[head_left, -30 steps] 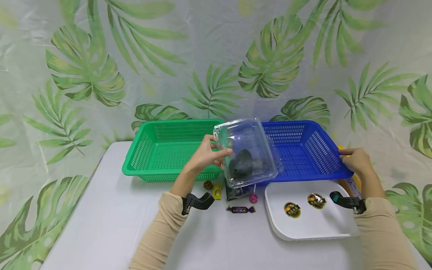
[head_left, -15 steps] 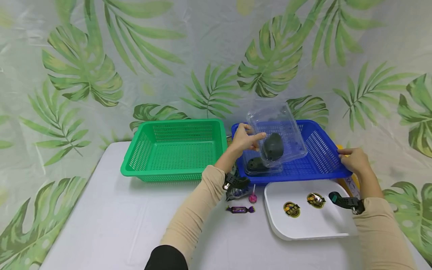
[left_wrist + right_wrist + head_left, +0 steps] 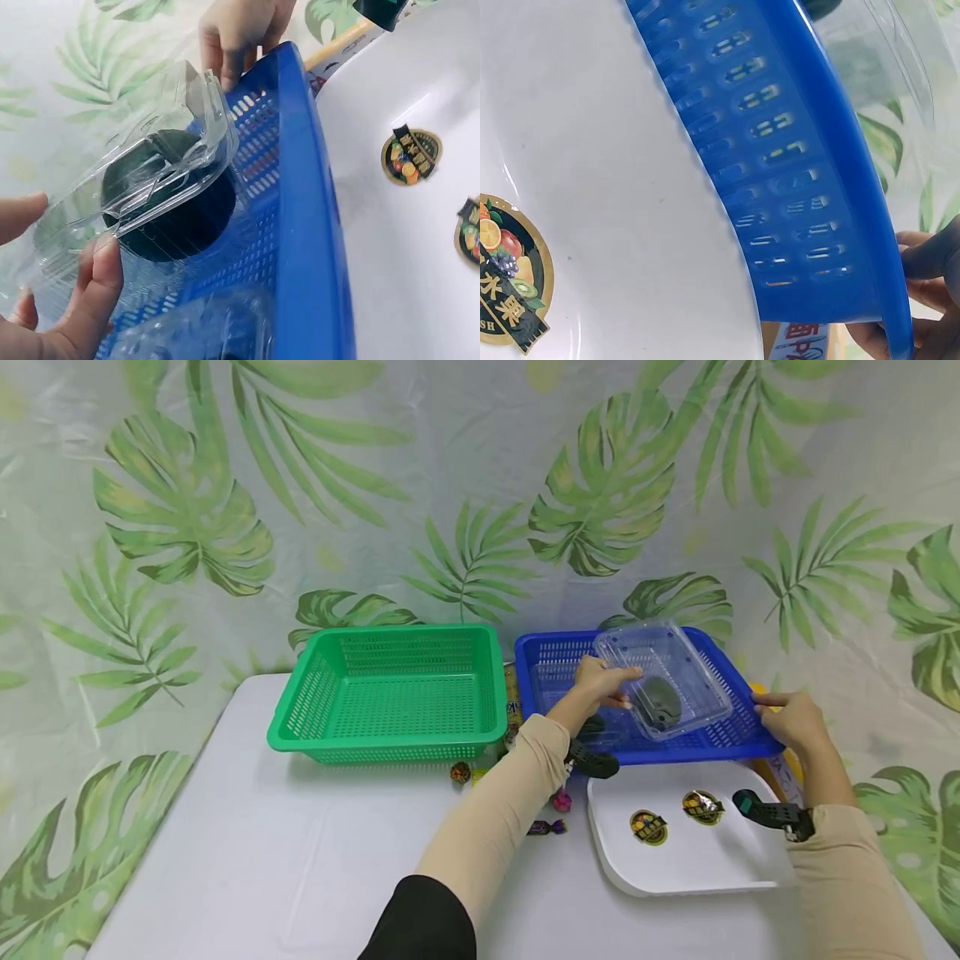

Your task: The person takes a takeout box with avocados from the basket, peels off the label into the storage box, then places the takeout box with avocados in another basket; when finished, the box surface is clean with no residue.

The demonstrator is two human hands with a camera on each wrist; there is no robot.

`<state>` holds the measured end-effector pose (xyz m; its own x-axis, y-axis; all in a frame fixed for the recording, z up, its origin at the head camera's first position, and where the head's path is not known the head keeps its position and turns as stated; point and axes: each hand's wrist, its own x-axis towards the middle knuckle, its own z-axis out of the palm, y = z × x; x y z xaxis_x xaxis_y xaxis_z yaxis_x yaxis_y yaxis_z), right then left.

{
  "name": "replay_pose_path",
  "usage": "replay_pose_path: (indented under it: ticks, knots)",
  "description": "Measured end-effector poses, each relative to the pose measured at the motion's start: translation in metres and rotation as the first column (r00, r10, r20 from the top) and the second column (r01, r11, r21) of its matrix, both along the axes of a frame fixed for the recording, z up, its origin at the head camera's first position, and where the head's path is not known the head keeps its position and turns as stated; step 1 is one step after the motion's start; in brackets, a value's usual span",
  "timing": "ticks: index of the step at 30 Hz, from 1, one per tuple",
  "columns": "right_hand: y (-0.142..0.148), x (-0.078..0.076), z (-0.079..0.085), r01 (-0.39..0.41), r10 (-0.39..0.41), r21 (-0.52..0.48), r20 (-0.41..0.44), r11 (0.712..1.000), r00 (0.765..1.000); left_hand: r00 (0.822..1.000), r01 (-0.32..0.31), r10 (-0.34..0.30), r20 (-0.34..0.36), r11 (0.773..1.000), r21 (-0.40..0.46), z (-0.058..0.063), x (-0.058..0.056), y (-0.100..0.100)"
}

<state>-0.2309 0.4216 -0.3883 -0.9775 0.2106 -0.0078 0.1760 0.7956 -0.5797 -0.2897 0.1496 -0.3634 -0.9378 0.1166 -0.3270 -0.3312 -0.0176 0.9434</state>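
My left hand [image 3: 602,683] pinches the left edge of a clear plastic clamshell box [image 3: 697,697], thumb on one side and fingers on the other. The box is tilted over the right part of the blue basket [image 3: 304,195]. Inside it lies a dark green, rounded item [image 3: 176,217], seen through the plastic. A second clear box [image 3: 217,322] with a dark item sits in the basket at left, partly hidden by my left arm. My right hand [image 3: 791,718] grips the basket's right rim; the right wrist view shows its fingers around the blue edge [image 3: 855,142].
A green basket [image 3: 386,743] stands left of the blue one. In front lies a white tray [image 3: 712,860] with two fruit stickers. A wrapped candy [image 3: 547,827], a pink lollipop [image 3: 561,801] and a brown ball [image 3: 460,772] lie nearby. A yellow box shows behind the tray at right.
My left hand has carried the clear box rightward, from between the two baskets to over the blue basket's right side. My right hand has stayed on the rim.
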Motion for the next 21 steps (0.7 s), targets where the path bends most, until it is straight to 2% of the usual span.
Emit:
replay_pose_path:
  ticks: [4,8,11,13,15,17,21]
  knots:
    - [0.001,0.002,0.000,-0.002,0.002,-0.004,0.004,1.000,1.000,1.000,0.000,0.003,0.031,0.997,-0.077,0.000,-0.001,0.012]
    - [0.002,0.002,0.001,-0.001,0.002,-0.014,0.014,1.000,1.000,0.999,0.028,-0.022,0.042,0.990,-0.140,-0.006,-0.003,0.021]
    - [0.003,0.001,0.000,0.000,0.000,-0.022,0.019,1.000,1.000,0.999,0.037,-0.032,0.034,0.987,-0.154,-0.010,-0.004,0.027]
    - [0.004,0.000,0.000,0.001,-0.001,-0.020,0.018,1.000,1.000,0.999,0.046,-0.045,0.008,0.974,-0.220,-0.011,-0.006,0.032]
    - [0.005,0.000,0.000,0.003,-0.002,-0.017,0.017,1.000,1.000,0.998,0.057,-0.065,-0.015,0.946,-0.318,-0.010,-0.006,0.036]
    - [0.005,0.000,-0.001,0.004,-0.004,-0.010,0.016,1.000,1.000,0.996,0.061,-0.085,-0.037,0.905,-0.421,-0.010,-0.006,0.040]
    - [0.003,0.001,-0.001,0.009,-0.009,-0.008,0.009,1.000,1.000,0.993,0.024,-0.087,-0.086,0.829,-0.559,-0.012,-0.001,0.046]
